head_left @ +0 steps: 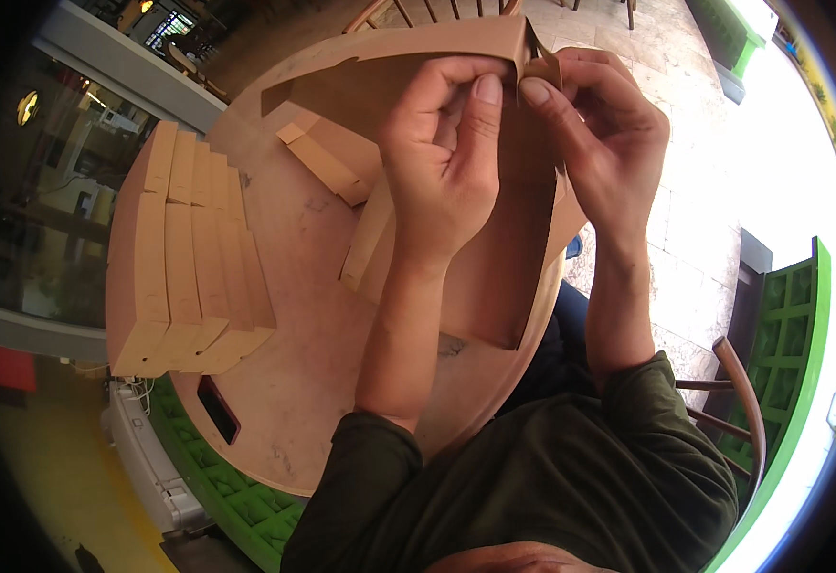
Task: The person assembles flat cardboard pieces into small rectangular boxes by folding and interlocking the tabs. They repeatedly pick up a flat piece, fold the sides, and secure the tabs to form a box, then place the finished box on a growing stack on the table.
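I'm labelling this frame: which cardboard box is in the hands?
The open box, its corner pinched by the left hand and right hand; neither hand touches the stacked boxes at left.

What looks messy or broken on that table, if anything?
I see nothing spilled or broken. Only the stack of brown boxes at the left looks a bit askew: its edges are staggered instead of lining up neatly.

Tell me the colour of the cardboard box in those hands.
The cardboard box is brown, shown best in the head view.
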Tool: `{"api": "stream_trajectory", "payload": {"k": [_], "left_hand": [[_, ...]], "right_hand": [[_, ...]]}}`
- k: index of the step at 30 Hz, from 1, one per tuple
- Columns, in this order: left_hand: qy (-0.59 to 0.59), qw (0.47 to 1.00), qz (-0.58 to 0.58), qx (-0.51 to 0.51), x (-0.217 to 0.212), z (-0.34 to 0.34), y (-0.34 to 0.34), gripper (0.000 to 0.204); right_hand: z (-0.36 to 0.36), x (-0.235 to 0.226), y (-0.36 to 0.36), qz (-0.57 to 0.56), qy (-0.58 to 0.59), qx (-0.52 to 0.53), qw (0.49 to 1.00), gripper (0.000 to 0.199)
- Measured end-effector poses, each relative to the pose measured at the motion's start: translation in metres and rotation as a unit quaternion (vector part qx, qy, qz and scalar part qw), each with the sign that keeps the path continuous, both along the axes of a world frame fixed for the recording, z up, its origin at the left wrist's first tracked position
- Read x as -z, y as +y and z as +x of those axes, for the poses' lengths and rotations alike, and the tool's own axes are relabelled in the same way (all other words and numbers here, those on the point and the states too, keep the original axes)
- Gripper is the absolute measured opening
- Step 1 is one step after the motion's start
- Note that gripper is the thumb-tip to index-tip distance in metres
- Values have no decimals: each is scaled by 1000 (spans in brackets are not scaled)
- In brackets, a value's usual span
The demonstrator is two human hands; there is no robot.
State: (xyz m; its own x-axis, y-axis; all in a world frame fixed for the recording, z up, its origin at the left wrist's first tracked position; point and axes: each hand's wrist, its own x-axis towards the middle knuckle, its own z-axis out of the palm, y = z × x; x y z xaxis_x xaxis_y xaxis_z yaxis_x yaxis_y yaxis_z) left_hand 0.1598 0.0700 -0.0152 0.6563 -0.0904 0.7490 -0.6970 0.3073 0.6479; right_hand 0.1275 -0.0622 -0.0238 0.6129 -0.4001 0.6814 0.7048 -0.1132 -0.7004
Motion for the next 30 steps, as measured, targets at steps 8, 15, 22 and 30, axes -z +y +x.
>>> {"api": "stream_trajectory", "payload": {"k": [8,15,22,30], "left_hand": [[-27,992,121,-36,4,6,6,8],[-8,995,88,-56,14,12,3,11],[3,993,58,-104,17,8,-10,6],[24,997,66,-36,20,-1,-11,17]], "right_hand": [[2,10,-11,2,-17,-29,999,5],[12,14,-13,-97,-17,-8,995,13],[10,24,-6,-123,-42,36,991,12],[15,29,-16,-165,-79,53,982,19]]}}
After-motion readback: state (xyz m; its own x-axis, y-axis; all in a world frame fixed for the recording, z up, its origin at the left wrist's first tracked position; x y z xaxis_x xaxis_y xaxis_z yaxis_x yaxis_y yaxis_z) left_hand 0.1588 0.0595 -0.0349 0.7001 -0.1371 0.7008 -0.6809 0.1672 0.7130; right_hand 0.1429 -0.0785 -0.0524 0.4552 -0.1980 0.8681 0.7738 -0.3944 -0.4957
